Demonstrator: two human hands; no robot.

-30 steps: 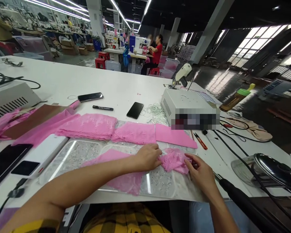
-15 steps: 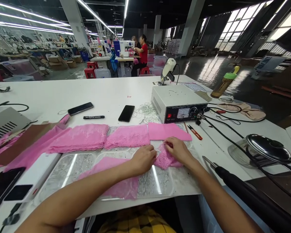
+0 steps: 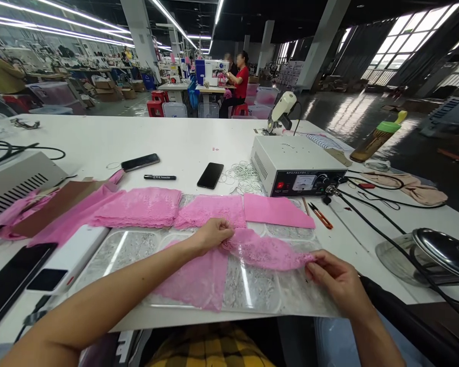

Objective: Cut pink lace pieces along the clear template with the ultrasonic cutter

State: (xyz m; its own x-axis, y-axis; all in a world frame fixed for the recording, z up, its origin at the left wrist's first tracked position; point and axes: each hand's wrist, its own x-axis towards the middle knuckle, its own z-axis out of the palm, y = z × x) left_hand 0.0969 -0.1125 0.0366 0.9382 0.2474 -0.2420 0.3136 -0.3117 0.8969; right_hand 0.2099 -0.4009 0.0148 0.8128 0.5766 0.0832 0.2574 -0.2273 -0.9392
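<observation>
A strip of pink lace fabric (image 3: 268, 252) is stretched between my hands above a clear plastic mat (image 3: 252, 290). My left hand (image 3: 214, 235) pinches its left end, and my right hand (image 3: 334, 278) grips the right end. A sheer pink fabric piece (image 3: 199, 280) lies flat on the mat, partly under my left forearm. Behind my hands sit a pink lace stack (image 3: 141, 206), a smaller lace pile (image 3: 212, 209) and a smooth pink piece (image 3: 277, 210), side by side.
Behind the fabric stands a control box (image 3: 302, 163) with a dial. Orange thread snips (image 3: 321, 216), a black phone (image 3: 210, 175), a marker (image 3: 159, 177) and a glass pot (image 3: 424, 255) lie around. A black-handled tool (image 3: 398, 311) and cables run along the right. A person in red (image 3: 240, 81) sits beyond.
My hands have moved apart, the right one outward to the right, and the bunched lace is now drawn out into a strip. The view has shifted slightly.
</observation>
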